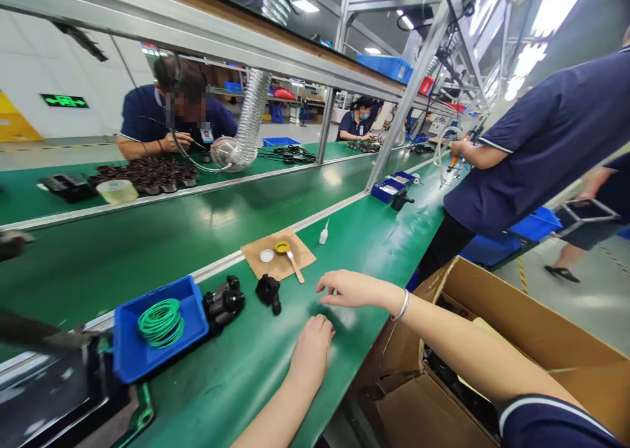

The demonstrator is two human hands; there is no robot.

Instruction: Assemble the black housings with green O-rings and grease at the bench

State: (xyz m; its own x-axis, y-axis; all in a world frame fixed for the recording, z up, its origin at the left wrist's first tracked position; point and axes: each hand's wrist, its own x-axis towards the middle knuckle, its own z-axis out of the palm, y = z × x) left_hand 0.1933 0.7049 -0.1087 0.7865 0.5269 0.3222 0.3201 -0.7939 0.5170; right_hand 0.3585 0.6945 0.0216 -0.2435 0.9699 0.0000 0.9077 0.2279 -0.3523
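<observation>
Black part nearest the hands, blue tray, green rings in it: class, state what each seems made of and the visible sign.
Black part: likely hard plastic, moulded shape, dull sheen. Blue tray: probably moulded plastic, smooth, even colour, slight gloss. Green rings: likely rubber or soft plastic, thin matte loops in a loose heap.

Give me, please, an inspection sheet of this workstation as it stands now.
Surface: glossy green bench.
Job's things: black part nearest the hands; a second black part beside the blue tray of green rings.
Clutter: brown paper bearing a white cap, yellow pot and wooden stick; small white bottle; open cardboard box at the right.
Hands: left hand and right hand both open, holding nothing.
Cables: black leads on the far bench.
Surroundings: seated person opposite by a flexible duct; standing person at the right.
</observation>
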